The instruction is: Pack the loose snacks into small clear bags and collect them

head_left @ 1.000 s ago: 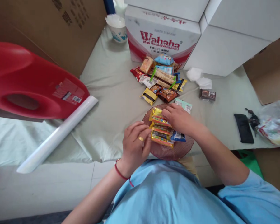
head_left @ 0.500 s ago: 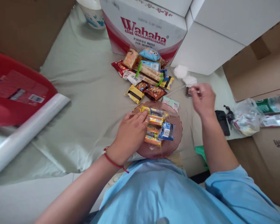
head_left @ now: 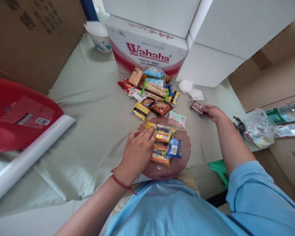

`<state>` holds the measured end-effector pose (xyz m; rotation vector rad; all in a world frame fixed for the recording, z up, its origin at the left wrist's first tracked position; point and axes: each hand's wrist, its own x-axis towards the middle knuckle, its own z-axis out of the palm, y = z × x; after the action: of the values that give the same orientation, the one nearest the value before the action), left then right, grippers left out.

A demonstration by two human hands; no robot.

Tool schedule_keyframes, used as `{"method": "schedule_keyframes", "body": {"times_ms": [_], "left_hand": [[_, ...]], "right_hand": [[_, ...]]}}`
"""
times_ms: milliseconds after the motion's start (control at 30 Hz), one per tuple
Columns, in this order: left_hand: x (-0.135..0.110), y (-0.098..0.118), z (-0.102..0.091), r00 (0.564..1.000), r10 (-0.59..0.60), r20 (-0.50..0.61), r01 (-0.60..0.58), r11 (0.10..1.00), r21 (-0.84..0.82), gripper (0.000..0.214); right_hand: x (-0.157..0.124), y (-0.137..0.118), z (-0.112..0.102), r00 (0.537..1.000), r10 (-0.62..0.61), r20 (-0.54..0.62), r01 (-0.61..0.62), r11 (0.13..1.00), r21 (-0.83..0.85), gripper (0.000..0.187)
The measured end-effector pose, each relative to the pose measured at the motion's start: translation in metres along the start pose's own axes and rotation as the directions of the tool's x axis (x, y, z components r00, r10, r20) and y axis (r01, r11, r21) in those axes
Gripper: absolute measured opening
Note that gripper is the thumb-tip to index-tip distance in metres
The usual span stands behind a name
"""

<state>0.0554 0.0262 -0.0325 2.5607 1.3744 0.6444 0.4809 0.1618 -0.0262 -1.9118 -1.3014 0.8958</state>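
Note:
My left hand (head_left: 140,147) lies with its fingers flat over the left ends of yellow wrapped snack bars (head_left: 162,136) on a pink glass plate (head_left: 185,160). A blue snack packet (head_left: 174,148) sits beside the bars on the plate. My right hand (head_left: 212,113) pinches one end of a small dark brown snack packet (head_left: 196,107), right of the plate. Beyond the plate is a pile of wrapped snacks, with a long green-ended bar (head_left: 154,91), a yellow packet (head_left: 140,110) and a brown cookie packet (head_left: 161,107). A pale green packet (head_left: 177,118) touches the plate's far rim.
A Wahaba-style water carton printed "Wahaha" (head_left: 147,52) and white boxes (head_left: 211,62) stand behind. Crumpled white tissues (head_left: 190,90) lie near my right hand. Bottles (head_left: 287,111) and a plastic bag (head_left: 259,127) are at right; a red object (head_left: 22,114) and a plastic-film roll (head_left: 34,150) at left.
My right hand has moved slightly down with the dark brown packet, whose printed face now shows. My left hand stays on the bars. The view has tilted a little upward.

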Motion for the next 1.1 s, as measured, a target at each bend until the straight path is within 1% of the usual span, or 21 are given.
{"method": "schedule_keyframes", "body": {"times_ms": [67, 133, 233, 300, 367, 400, 433, 500, 533, 567, 600, 633, 667, 733, 767, 800, 833, 900, 967, 1033, 1100], "left_hand": [[0.001, 0.000, -0.001, 1.000, 0.014, 0.009, -0.015, 0.999, 0.039, 0.035], [0.002, 0.001, -0.002, 0.999, 0.016, 0.033, -0.018, 0.998, 0.066, 0.035], [0.003, 0.003, -0.005, 0.997, 0.006, 0.081, -0.011, 0.998, 0.063, 0.036], [0.004, 0.002, -0.006, 0.996, -0.003, 0.087, -0.001, 0.999, 0.043, 0.036], [0.008, -0.001, -0.007, 0.997, -0.016, 0.079, 0.016, 1.000, 0.009, 0.035], [0.011, -0.005, -0.008, 0.996, -0.020, 0.083, 0.021, 1.000, -0.008, 0.035], [0.015, -0.009, -0.010, 0.995, -0.015, 0.102, 0.017, 1.000, -0.024, 0.035], [0.024, -0.020, -0.017, 0.982, 0.037, 0.184, -0.028, 0.998, -0.055, 0.036], [0.029, -0.027, -0.021, 0.968, 0.083, 0.239, -0.066, 0.995, -0.077, 0.037], [0.033, -0.033, -0.025, 0.950, 0.123, 0.286, -0.097, 0.990, -0.105, 0.040], [0.036, -0.039, -0.028, 0.934, 0.155, 0.322, -0.116, 0.984, -0.137, 0.044], [0.038, -0.044, -0.031, 0.923, 0.176, 0.344, -0.124, 0.978, -0.166, 0.047], [0.039, -0.047, -0.033, 0.920, 0.180, 0.347, -0.121, 0.975, -0.185, 0.050], [0.037, -0.049, -0.034, 0.931, 0.166, 0.325, -0.110, 0.977, -0.182, 0.049], [0.035, -0.047, -0.034, 0.939, 0.153, 0.308, -0.109, 0.982, -0.155, 0.046], [0.033, -0.044, -0.032, 0.948, 0.138, 0.288, -0.109, 0.988, -0.113, 0.042], [0.031, -0.041, -0.030, 0.953, 0.127, 0.275, -0.113, 0.991, -0.066, 0.039], [0.028, -0.033, -0.026, 0.961, 0.116, 0.251, -0.124, 0.992, 0.017, 0.038], [0.027, -0.026, -0.022, 0.966, 0.113, 0.232, -0.129, 0.990, 0.056, 0.036], [0.027, -0.022, -0.022, 0.973, 0.108, 0.205, -0.118, 0.992, 0.038, 0.027], [0.025, -0.023, -0.025, 0.985, 0.099, 0.143, -0.096, 0.995, -0.025, 0.025]], "right_hand": [[-0.010, 0.004, 0.003, 0.999, 0.045, -0.023, -0.044, 0.999, 0.029, 0.032], [-0.022, 0.003, 0.005, 0.993, 0.066, -0.093, -0.059, 0.995, 0.076, 0.042], [-0.046, -0.015, 0.001, 0.989, -0.028, -0.145, 0.055, 0.981, 0.186, 0.051], [-0.070, -0.040, -0.003, 0.991, -0.120, -0.061, 0.131, 0.965, 0.229, 0.053], [-0.097, -0.070, -0.002, 0.972, -0.191, 0.138, 0.162, 0.967, 0.195, 0.054], [-0.111, -0.085, 0.002, 0.934, -0.237, 0.269, 0.202, 0.968, 0.151, 0.052], [-0.124, -0.098, 0.009, 0.867, -0.293, 0.403, 0.278, 0.956, 0.098, 0.049], [-0.148, -0.117, 0.034, 0.684, -0.409, 0.604, 0.481, 0.875, 0.048, 0.041], [-0.160, -0.122, 0.050, 0.599, -0.447, 0.665, 0.565, 0.824, 0.045, 0.039], [-0.170, -0.125, 0.068, 0.542, -0.465, 0.700, 0.623, 0.781, 0.037, 0.038], [-0.180, -0.126, 0.087, 0.520, -0.453, 0.724, 0.657, 0.754, 0.000, 0.038], [-0.190, -0.125, 0.104, 0.537, -0.404, 0.740, 0.670, 0.738, -0.083, 0.037], [-0.199, -0.122, 0.120, 0.579, -0.335, 0.743, 0.671, 0.713, -0.202, 0.035], [-0.216, -0.117, 0.144, 0.675, -0.250, 0.694, 0.670, 0.602, -0.434, 0.031], [-0.222, -0.115, 0.151, 0.697, -0.258, 0.669, 0.681, 0.530, -0.505, 0.028], [-0.226, -0.113, 0.155, 0.699, -0.291, 0.654, 0.700, 0.465, -0.542, 0.025], [-0.229, -0.112, 0.157, 0.684, -0.331, 0.650, 0.724, 0.413, -0.552, 0.022], [-0.231, -0.109, 0.157, 0.659, -0.382, 0.648, 0.752, 0.362, -0.551, 0.018], [-0.231, -0.106, 0.154, 0.667, -0.419, 0.616, 0.745, 0.365, -0.558, 0.021], [-0.234, -0.103, 0.147, 0.671, -0.505, 0.543, 0.739, 0.395, -0.546, 0.028], [-0.242, -0.099, 0.136, 0.640, -0.615, 0.461, 0.763, 0.435, -0.479, 0.031]]}}
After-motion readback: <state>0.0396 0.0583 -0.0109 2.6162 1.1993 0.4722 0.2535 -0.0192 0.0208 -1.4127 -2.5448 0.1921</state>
